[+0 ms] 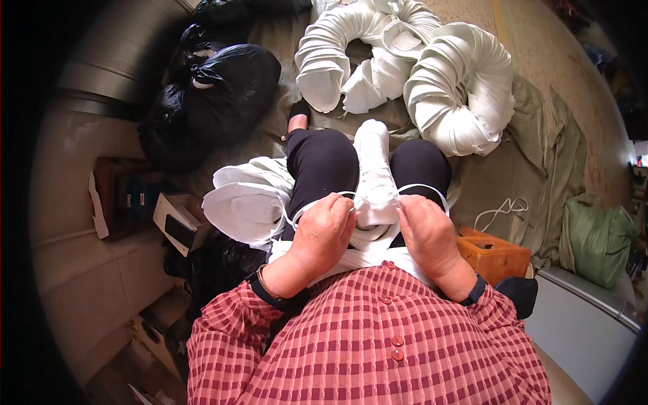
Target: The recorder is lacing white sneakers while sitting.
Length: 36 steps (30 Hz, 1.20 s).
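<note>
Between my knees a white shoe upper (374, 158) points away from me, its toe end at the far side. A thin white shoelace (424, 186) runs across it in loops, one end toward each hand. My left hand (324, 228) is closed with fingers pinched on the lace at the left of the upper. On the right side my right hand (430, 236) pinches the lace too, thumb against the fingers. White fabric lies across my lap below the hands. Beside my left thigh rests a nested stack of white shoe uppers (244, 209).
Long curled stacks of white uppers (462, 88) lie on the green cloth (533, 169) ahead. Black plastic bags (233, 94) sit at the far left. To the right are an orange wooden box (501, 258), a loose white lace (496, 213), a green sack (597, 236) and a pale cabinet (580, 337).
</note>
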Motion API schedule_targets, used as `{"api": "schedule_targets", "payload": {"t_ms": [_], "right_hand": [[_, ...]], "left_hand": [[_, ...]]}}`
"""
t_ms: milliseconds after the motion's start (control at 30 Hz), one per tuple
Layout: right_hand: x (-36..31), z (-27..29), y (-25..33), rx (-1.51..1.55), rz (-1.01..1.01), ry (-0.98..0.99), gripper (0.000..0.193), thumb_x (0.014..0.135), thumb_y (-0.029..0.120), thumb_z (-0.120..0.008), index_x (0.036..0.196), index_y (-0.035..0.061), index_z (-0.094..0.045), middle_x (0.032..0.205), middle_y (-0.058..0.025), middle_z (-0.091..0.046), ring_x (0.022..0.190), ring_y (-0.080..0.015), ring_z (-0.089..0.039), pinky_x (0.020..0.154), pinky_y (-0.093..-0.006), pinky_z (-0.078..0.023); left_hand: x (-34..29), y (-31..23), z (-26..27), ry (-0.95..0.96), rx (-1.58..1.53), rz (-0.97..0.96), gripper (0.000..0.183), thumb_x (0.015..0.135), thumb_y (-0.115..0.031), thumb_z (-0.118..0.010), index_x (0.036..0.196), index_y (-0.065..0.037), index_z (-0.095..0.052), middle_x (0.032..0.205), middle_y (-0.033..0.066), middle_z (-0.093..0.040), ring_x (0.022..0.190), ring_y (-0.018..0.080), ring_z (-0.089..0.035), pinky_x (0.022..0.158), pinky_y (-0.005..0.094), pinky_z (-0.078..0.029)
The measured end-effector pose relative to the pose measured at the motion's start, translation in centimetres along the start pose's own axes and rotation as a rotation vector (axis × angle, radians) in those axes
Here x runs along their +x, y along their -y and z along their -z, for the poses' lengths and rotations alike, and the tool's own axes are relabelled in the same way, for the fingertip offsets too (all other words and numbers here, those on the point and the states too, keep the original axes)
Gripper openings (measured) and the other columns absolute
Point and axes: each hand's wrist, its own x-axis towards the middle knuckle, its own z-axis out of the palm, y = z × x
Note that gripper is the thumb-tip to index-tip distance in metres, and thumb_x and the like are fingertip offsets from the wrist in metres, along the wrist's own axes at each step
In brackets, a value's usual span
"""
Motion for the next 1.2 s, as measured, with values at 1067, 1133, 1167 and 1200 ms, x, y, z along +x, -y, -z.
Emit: {"api": "schedule_targets", "payload": {"t_ms": [1067,1133,1167,1200], "right_hand": [[2.6,4.5,2.9,0.879,0.083,0.362,0.008,0.085,0.002,-0.070,0.092,0.0061,-0.071,0.095,-0.0061,-0.058,0.100,-0.0247,-0.059,0.088,-0.0386,-0.046],[2.4,5.5,2.0,1.017,0.016,0.419,0.011,0.085,-0.001,-0.074,0.095,0.0047,-0.073,0.100,-0.0059,-0.060,0.102,-0.0231,-0.061,0.091,-0.0352,-0.046],[2.2,5.4,0.7,1.128,-0.071,0.370,0.010,0.087,0.000,-0.073,0.096,0.0044,-0.073,0.101,-0.0053,-0.061,0.101,-0.0200,-0.061,0.091,-0.0326,-0.048],[2.0,5.2,-0.1,1.236,-0.160,0.320,0.009,0.089,0.001,-0.073,0.097,0.0041,-0.073,0.102,-0.0046,-0.062,0.101,-0.0170,-0.062,0.090,-0.0299,-0.049]], "left_hand": [[0.9,-1.1,0.6,0.052,0.099,-0.096,0.025,0.084,-0.007,-0.066,0.108,-0.002,-0.061,0.100,0.0152,-0.059,0.094,0.0342,-0.061,0.077,0.0433,-0.052],[1.6,-1.4,1.4,0.340,0.438,-0.267,0.030,0.078,-0.011,-0.069,0.106,-0.005,-0.061,0.104,0.0126,-0.059,0.101,0.0323,-0.060,0.081,0.0424,-0.051],[2.0,-1.6,1.2,0.307,0.555,-0.335,0.026,0.076,-0.015,-0.067,0.100,-0.006,-0.063,0.100,0.0089,-0.056,0.098,0.0273,-0.056,0.077,0.0389,-0.047],[2.4,-1.8,1.2,0.307,0.555,-0.335,0.026,0.076,-0.015,-0.067,0.100,-0.006,-0.063,0.100,0.0089,-0.056,0.098,0.0273,-0.056,0.077,0.0389,-0.047]]}}
